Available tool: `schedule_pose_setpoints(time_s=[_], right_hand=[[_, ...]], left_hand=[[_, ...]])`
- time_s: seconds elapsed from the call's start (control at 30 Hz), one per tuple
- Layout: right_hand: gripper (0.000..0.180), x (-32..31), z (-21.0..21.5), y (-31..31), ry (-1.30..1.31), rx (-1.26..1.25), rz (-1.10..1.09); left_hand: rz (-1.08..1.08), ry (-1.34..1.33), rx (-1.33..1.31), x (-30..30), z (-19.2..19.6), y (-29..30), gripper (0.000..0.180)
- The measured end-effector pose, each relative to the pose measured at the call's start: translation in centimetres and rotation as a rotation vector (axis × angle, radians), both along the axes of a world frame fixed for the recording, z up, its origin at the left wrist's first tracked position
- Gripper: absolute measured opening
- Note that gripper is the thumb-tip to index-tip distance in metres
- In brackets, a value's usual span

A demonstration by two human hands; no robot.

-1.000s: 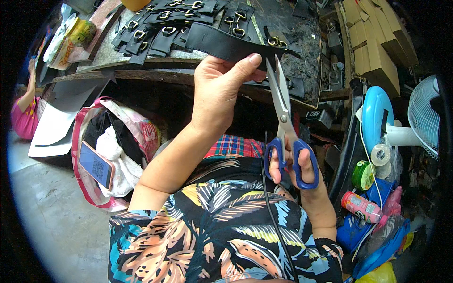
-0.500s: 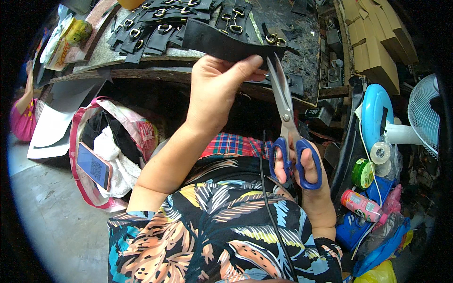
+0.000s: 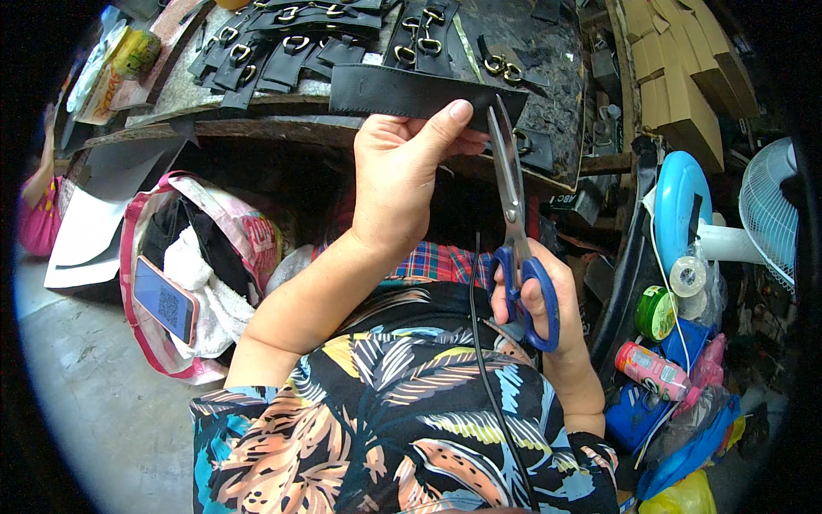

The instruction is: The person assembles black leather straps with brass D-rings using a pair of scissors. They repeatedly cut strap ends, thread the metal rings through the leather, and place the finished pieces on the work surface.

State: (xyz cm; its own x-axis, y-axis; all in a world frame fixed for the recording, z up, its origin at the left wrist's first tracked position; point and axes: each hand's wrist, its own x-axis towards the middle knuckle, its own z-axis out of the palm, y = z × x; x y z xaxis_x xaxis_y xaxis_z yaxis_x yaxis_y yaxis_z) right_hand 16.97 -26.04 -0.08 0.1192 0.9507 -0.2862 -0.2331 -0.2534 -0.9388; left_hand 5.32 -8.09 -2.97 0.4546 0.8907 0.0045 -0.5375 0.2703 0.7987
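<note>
My left hand (image 3: 402, 171) pinches a black leather strap (image 3: 394, 90) between thumb and fingers, holding it level above the table's near edge. Fingers of my right hand (image 3: 548, 300) pass through the blue handles of a pair of scissors (image 3: 511, 206). The blades point up and away, nearly together, with their tips at the strap's lower edge toward its right end. Whether leather lies between the blades I cannot tell. Beyond the strap, black leather pieces with metal buckles (image 3: 295, 43) lie in rows on the table.
The worktable (image 3: 548, 77) spans the far side. At the right stand cardboard boxes (image 3: 676, 77), a blue and white fan (image 3: 685, 197) and a pink bottle (image 3: 651, 371). To the left, a bag (image 3: 248, 231) holds a white towel and a phone (image 3: 164, 300). A cable (image 3: 484, 360) hangs before me.
The strap has turned flatter, showing more of its face, and its left end has dropped. The scissor handles have swung closer together as the blades narrowed.
</note>
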Motion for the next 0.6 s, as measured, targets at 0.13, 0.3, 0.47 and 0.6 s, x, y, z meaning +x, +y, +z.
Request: schedule_pose_setpoints(time_s=[0.13,0.3,0.47,0.6], right_hand=[[0.053,-0.5,-0.5,-0.4,-0.007,-0.052,-0.037],[0.033,-0.6,-1.1,0.0,-0.634,0.009,0.011],[0.048,0.0,0.2,-0.6,0.002,-0.090,-0.024],[0.056,-0.1,0.4,-0.5,0.066,-0.059,-0.016]], left_hand=[[-0.041,-0.115,-0.164,0.2,0.2,-0.5,0.013],[-0.040,-0.146,-0.235,0.3,0.5,-0.9,0.013],[-0.010,-0.093,-0.178,0.2,0.4,-0.7,0.012],[-0.027,-0.098,-0.168,0.0,0.5,-0.7,0.012]])
